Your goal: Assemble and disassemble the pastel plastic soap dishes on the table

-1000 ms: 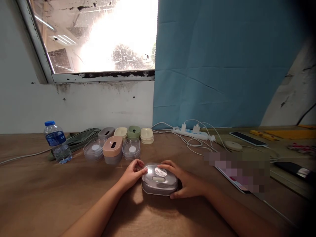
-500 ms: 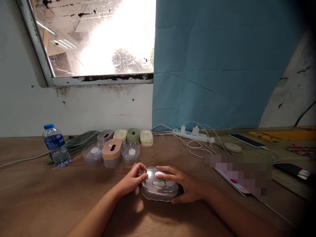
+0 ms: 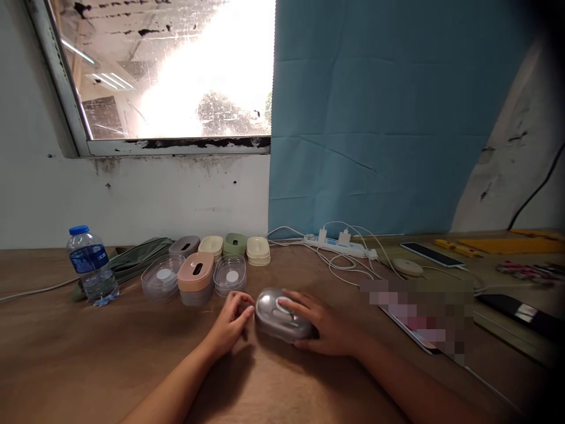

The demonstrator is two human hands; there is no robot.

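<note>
My right hand [image 3: 324,324] lies over the right side of a rounded plastic box [image 3: 269,309], fingers on its top and thumb along the near side. The box has a shiny clear cover over a greyish body and a white round sticker on top, partly under my fingers. It looks slightly blurred and turned at an angle on the table. My left hand [image 3: 232,321] is just left of the box, fingers loosely bent, a small gap between index finger and thumb. I see nothing held in it.
Behind my hands stand a peach box [image 3: 196,271], stacked clear lids [image 3: 230,274], cream lids [image 3: 258,250], a green box [image 3: 235,242] and a grey box [image 3: 184,245]. A water bottle [image 3: 92,268] is at left. Cables, a power strip [image 3: 339,244] and phones [image 3: 430,254] lie right.
The box has turned and shifted slightly away from me under my right hand. My left hand has come off its left edge. The view has shifted a little.
</note>
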